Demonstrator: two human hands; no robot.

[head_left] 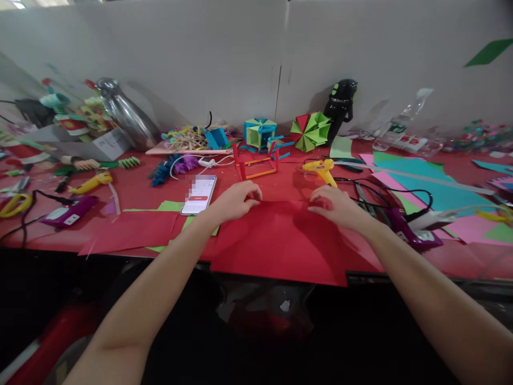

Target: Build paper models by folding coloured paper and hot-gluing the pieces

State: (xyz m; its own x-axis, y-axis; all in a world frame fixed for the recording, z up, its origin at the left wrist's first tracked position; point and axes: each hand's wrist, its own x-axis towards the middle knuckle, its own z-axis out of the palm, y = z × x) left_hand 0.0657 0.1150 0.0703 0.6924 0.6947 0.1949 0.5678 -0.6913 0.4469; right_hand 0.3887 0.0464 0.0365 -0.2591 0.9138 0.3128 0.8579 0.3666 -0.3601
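A large sheet of red paper (278,243) lies in front of me, its near edge hanging a little over the table's front edge. My left hand (239,200) has its fingers curled at the paper's far left corner, thumb and forefinger on the edge. At the far right corner my right hand (334,206) pinches the same sheet. Just beyond the sheet stands a frame of red and orange sticks (258,170). A phone (203,190) lies left of my left hand, and a yellow glue gun (324,170) rests beyond my right hand.
Purple power blocks (69,213) with cables sit on both sides. Folded paper shapes (310,131), a steel flask (126,112), a black bottle (340,107) and a clear plastic bottle (406,125) stand along the back wall. Coloured paper sheets (425,182) cover the right side.
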